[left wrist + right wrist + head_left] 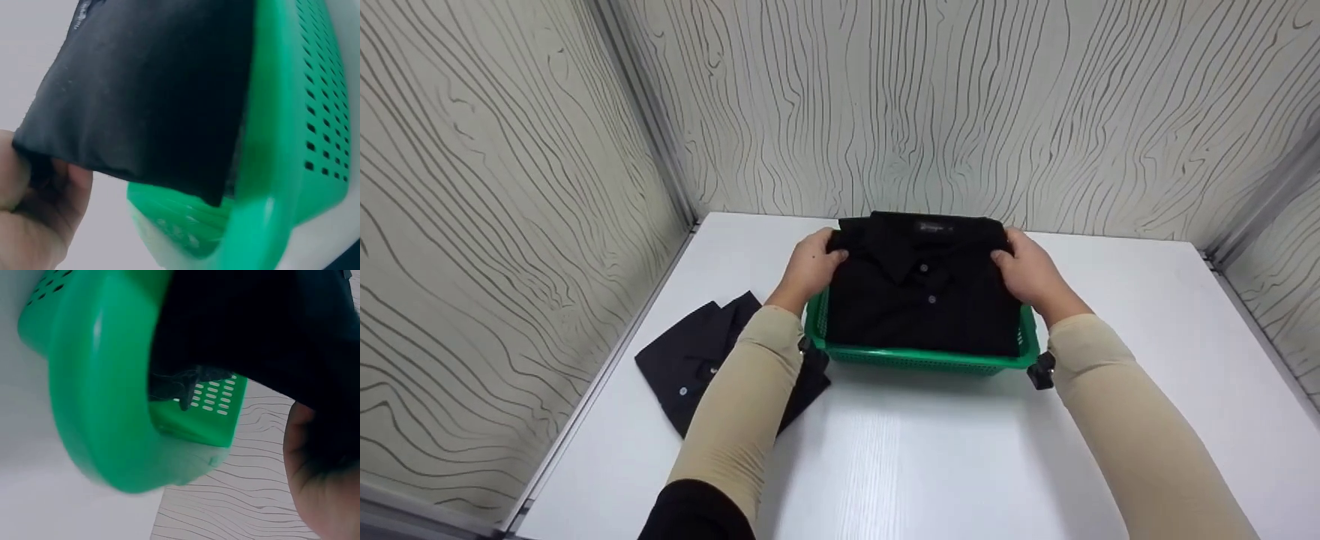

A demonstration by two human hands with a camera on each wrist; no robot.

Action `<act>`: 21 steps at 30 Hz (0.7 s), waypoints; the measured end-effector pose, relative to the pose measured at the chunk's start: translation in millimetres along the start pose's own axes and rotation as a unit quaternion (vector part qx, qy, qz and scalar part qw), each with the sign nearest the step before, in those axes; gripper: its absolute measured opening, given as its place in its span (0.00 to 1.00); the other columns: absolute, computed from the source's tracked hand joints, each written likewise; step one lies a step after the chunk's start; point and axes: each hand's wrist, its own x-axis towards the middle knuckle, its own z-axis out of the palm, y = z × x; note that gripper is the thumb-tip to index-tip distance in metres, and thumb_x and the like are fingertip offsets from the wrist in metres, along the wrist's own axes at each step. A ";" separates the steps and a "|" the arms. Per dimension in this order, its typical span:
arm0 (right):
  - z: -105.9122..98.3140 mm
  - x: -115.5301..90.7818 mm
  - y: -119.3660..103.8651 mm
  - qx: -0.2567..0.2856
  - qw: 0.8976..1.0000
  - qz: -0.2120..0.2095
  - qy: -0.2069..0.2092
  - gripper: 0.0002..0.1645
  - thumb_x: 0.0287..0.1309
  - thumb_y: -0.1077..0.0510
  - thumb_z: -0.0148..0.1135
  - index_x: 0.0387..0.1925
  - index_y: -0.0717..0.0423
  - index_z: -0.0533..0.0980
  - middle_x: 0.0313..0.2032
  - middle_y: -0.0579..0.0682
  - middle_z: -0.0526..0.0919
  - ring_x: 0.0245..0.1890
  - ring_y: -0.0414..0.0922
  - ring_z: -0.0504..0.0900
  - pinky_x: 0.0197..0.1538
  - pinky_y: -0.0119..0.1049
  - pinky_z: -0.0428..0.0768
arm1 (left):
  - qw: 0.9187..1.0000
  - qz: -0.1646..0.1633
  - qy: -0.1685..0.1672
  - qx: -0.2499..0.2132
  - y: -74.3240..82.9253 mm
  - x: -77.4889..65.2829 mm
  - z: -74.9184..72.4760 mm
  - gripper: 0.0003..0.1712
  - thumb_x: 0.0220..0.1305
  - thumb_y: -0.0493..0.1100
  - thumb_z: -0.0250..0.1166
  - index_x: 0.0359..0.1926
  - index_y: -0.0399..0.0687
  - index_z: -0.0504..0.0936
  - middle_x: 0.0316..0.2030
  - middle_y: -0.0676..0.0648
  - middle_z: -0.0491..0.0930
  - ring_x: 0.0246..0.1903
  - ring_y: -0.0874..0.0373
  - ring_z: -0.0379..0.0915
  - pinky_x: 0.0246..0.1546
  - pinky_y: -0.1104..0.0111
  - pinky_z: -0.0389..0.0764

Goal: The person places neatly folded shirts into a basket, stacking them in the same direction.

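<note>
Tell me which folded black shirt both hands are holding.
The shirt at the green basket: the left hand and right hand grip it near its collar end. The other shirt, left of the basket, lies ungripped on the white table.

Hands [812, 261] [1030, 271]: two
Green basket [919, 359]: one
Black shirts [877, 315] [682, 349]: two in plain view; deeper layers cannot be counted
Buttons [924, 268] [932, 299] showing on the held shirt: two
Beige sleeves [750, 405] [1140, 420]: two
White surface [915, 465]: one
Patterned walls [450, 225] [945, 112] [1294, 270]: three

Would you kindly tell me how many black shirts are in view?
2 clearly: the held shirt at the green basket, the other shirt on the white table; more may be hidden in the basket.
</note>
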 end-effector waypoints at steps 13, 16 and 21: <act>15.1 3.7 15.3 -0.049 0.998 0.017 -0.033 0.28 0.70 0.59 0.40 0.69 0.57 0.54 0.64 0.63 0.62 0.65 0.61 0.58 0.63 0.60 0.55 | 0.995 -0.022 -0.005 0.095 -13.0 -0.1 27.0 0.17 0.70 0.43 0.53 0.57 0.49 0.70 0.50 0.48 0.76 0.52 0.56 0.71 0.50 0.62 0.73; 15.5 2.8 17.1 -0.059 0.997 0.025 -0.035 0.29 0.70 0.58 0.40 0.70 0.58 0.52 0.64 0.64 0.61 0.65 0.62 0.57 0.62 0.61 0.55 | 0.992 -0.018 0.002 0.129 -13.2 -0.3 31.6 0.17 0.70 0.43 0.53 0.58 0.48 0.69 0.49 0.48 0.77 0.50 0.56 0.73 0.47 0.62 0.75; 19.7 1.7 17.3 -0.097 0.995 0.028 -0.021 0.29 0.70 0.56 0.41 0.69 0.60 0.54 0.65 0.65 0.61 0.64 0.63 0.58 0.61 0.60 0.58 | 0.986 0.004 0.014 0.168 -14.2 -4.5 37.0 0.21 0.70 0.43 0.53 0.62 0.46 0.67 0.50 0.45 0.78 0.48 0.54 0.75 0.46 0.62 0.75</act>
